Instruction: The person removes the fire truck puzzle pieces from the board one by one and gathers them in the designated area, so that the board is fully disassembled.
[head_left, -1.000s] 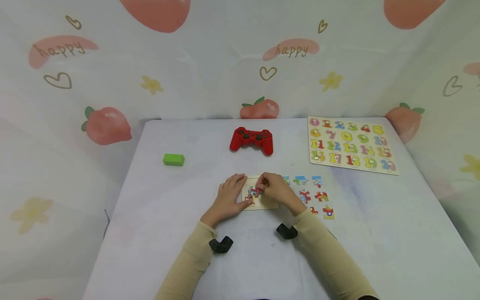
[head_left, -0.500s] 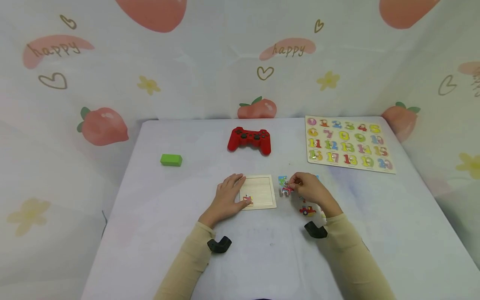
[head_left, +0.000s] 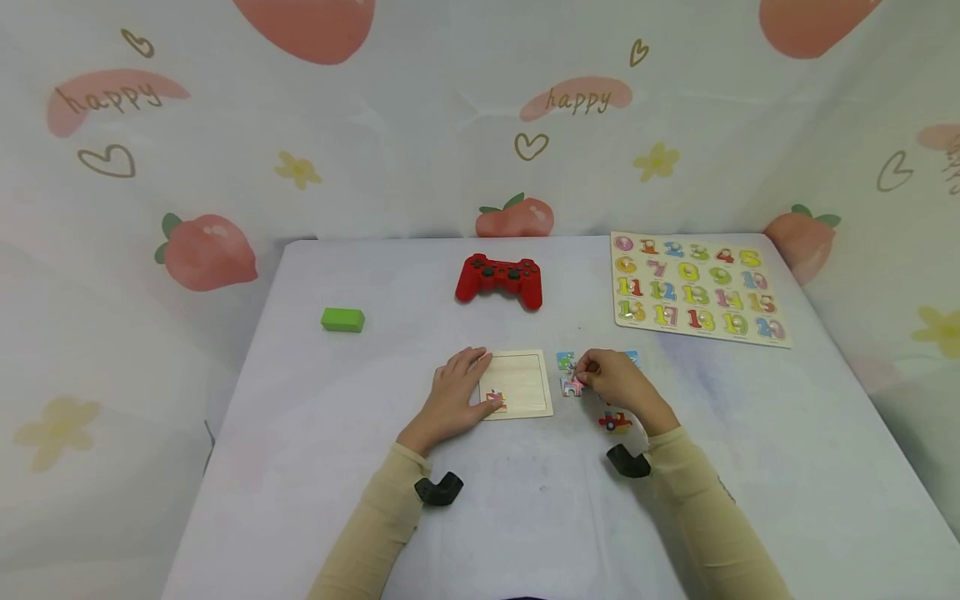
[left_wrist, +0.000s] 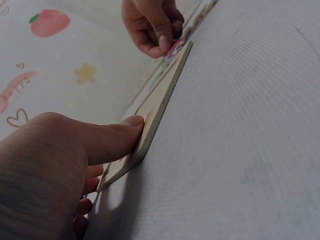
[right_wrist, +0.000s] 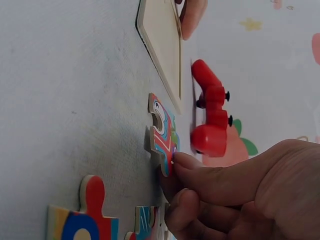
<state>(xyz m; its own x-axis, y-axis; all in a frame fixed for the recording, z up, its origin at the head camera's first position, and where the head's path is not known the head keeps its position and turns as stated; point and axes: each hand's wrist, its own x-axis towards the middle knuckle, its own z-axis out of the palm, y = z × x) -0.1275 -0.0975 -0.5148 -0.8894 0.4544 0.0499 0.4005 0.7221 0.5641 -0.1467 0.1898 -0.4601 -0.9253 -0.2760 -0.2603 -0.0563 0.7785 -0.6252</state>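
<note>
A shallow wooden puzzle tray (head_left: 527, 379) lies mid-table, with one small printed jigsaw piece (head_left: 493, 397) in its near left corner. My left hand (head_left: 453, 392) rests along the tray's left side, fingers spread; in the left wrist view its thumb (left_wrist: 117, 140) presses on the tray's top. Just right of the tray, my right hand (head_left: 621, 380) pinches a colourful jigsaw piece (right_wrist: 161, 131) between thumb and fingertips, tilted up close over the table. Several more pieces lie around and under that hand, among them a red and blue one (head_left: 615, 422); the hand hides some of them.
A red game controller (head_left: 499, 282) lies behind the tray. At the back right is a number board (head_left: 697, 287) with coloured numerals. A green block (head_left: 342, 320) sits on the left. A patterned cloth (head_left: 405, 167) hangs behind the table.
My right hand has moved right from over the tray, carrying the jigsaw piece, and now keeps it beside the tray, slightly turned. My left hand has stayed on the tray.
</note>
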